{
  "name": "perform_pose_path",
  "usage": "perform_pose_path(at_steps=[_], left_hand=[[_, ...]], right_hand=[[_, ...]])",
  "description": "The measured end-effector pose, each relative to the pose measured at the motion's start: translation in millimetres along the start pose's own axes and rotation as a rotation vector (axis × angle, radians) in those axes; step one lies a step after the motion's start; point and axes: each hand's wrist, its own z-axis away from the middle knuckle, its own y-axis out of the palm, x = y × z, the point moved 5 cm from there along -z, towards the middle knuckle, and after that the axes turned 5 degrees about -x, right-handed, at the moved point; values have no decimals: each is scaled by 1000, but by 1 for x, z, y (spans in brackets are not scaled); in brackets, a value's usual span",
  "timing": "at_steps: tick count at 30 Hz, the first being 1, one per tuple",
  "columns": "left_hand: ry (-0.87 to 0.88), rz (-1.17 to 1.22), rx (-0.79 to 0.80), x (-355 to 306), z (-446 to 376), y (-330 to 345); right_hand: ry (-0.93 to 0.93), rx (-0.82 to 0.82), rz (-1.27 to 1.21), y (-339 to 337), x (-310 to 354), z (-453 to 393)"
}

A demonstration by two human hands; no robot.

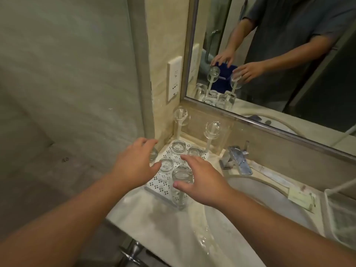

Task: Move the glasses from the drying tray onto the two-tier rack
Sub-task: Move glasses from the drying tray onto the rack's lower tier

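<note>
We see a large mirror (279,60) on the far wall, a sink (256,201) at right and a chrome tap (238,160) beside the perforated drying tray (163,185) on the counter (154,224). Two glasses sit upturned on tall pegs (180,116) at the far edge. Both hands hover with fingers spread wide, empty: our left hand (134,166) just beside a small glass (166,165), our right hand (202,182) over the near glass (182,186). No writing is legible.

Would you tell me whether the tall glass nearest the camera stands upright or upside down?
Upside down: the tall glass shows its thick base on top.
</note>
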Motion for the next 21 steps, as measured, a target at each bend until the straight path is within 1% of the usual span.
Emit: perform_pose_path(at_steps=[3,5,9,15,18,21], left_hand=[[-31,-14,-3,5,-3,5],[-46,-35,23,7,-4,9],[-40,-71,14,8,-8,10],[95,-140,-84,-9,-6,5],[134,-116,-101,-18,-4,3],[178,-8,-167,-25,0,-3]], right_hand=[[39,-21,-13,6,-3,-6],[58,-28,-7,11,-7,-9],[84,-44,-20,19,-10,-12],[150,-9,35,28,-12,-17],[157,3,19,26,-12,-20],[141,0,42,22,-12,-23]])
